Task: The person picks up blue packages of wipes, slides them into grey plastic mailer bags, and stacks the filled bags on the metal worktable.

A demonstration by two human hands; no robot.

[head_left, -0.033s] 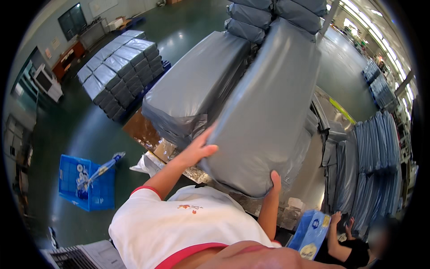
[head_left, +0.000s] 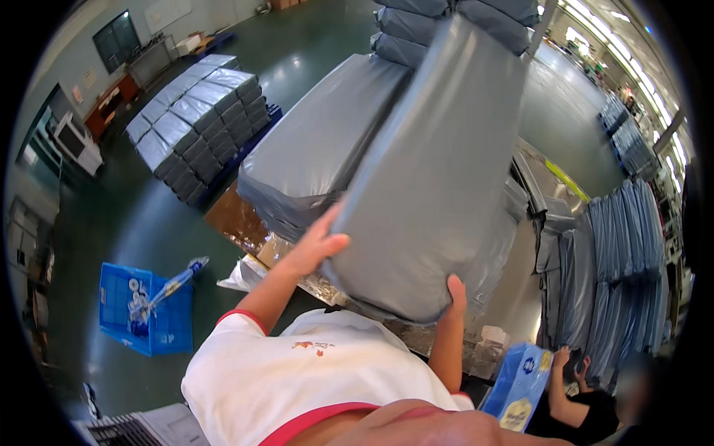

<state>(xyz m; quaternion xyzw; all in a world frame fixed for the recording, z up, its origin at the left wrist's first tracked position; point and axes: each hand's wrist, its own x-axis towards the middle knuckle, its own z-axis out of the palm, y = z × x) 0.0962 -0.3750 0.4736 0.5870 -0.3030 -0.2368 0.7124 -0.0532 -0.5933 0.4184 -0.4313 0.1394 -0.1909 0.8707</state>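
Observation:
A long, flat package wrapped in grey plastic [head_left: 431, 171] lies tilted in front of me, its near end between my two hands. My left hand [head_left: 321, 244] grips its left side near the front, thumb toward me and fingertips partly hidden along the edge. At the near right corner, my right hand [head_left: 455, 297] presses its thumb up the side, with the other fingers hidden below. Close beside it on the left lies another grey wrapped package [head_left: 320, 126], its film loosely creased at the near end.
Grey bundles [head_left: 409, 37] are piled at the far end. To the left stand a pallet stack [head_left: 197, 119] and a blue crate [head_left: 169, 320] with rolls in it. On the right are hanging grey bags [head_left: 625, 230], a blue packet [head_left: 518, 383] and a co-worker's hands [head_left: 569, 366].
Held by both my hands, the long grey package has shifted slightly to the left. My hands have moved a little with it and keep their hold.

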